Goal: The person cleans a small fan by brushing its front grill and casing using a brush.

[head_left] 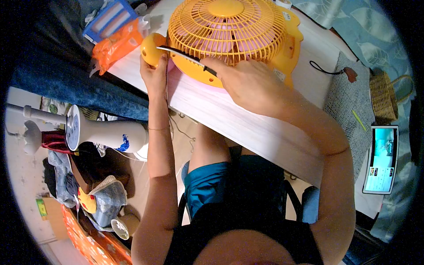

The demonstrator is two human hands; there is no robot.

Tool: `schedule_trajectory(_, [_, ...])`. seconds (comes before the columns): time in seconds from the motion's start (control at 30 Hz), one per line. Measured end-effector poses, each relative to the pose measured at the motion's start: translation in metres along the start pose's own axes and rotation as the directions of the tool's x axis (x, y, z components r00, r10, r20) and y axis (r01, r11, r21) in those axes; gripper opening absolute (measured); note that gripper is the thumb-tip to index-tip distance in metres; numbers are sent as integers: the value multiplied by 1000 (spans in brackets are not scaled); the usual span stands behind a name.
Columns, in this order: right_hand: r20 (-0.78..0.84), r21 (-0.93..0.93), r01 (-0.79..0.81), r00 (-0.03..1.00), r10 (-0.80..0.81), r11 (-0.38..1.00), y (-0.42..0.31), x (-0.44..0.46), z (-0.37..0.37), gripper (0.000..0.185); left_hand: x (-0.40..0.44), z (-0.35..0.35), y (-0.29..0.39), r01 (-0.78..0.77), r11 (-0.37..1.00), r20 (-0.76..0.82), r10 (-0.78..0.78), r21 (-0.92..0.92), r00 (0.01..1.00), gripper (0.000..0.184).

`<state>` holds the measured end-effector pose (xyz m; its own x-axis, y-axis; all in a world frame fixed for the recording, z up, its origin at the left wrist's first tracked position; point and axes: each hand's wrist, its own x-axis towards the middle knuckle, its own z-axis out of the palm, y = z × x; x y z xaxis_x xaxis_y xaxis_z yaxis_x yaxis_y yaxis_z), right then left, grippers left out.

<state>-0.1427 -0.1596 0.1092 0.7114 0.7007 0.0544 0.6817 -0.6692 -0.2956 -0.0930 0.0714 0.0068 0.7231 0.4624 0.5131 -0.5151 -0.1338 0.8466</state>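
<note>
A yellow fan (225, 33) with a round slatted grille and pink blades lies on the white table at the top centre. My left hand (155, 77) is closed on a rounded yellow part (151, 49) at the fan's left side. In my right hand (247, 84) is a slim tool with a black handle and a narrow light blade (181, 54), pointing left over the fan's lower rim. The blade's tip lies near the yellow part; whether they touch I cannot tell.
On the table (265, 137), an orange plastic bag (117, 46) and a blue-framed item (110, 21) lie at the upper left. To the right are a black strap (326, 70), a grey mat (349, 99), a wicker basket (383, 98) and a lit phone (381, 159).
</note>
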Motion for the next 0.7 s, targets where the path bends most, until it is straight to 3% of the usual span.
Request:
schedule_trajectory(0.13, [-112, -13, 116, 987, -117, 993, 4, 2, 20, 45, 2, 1, 3, 2, 1000, 3, -2, 23, 1000, 41])
schedule_trajectory(0.23, [-70, -11, 30, 997, -30, 999, 2, -1, -4, 46, -1, 3, 6, 1, 1000, 1, -1, 19, 1000, 40])
schedule_trajectory(0.43, [-66, -10, 89, 994, -90, 996, 8, 4, 19, 46, 3, -1, -1, -5, 1000, 9, 5, 22, 1000, 40])
schedule_trajectory(0.7, [-47, -18, 36, 998, -37, 999, 5, 1, 7, 45, 2, 1, 1, -22, 1000, 18, 22, 13, 1000, 40])
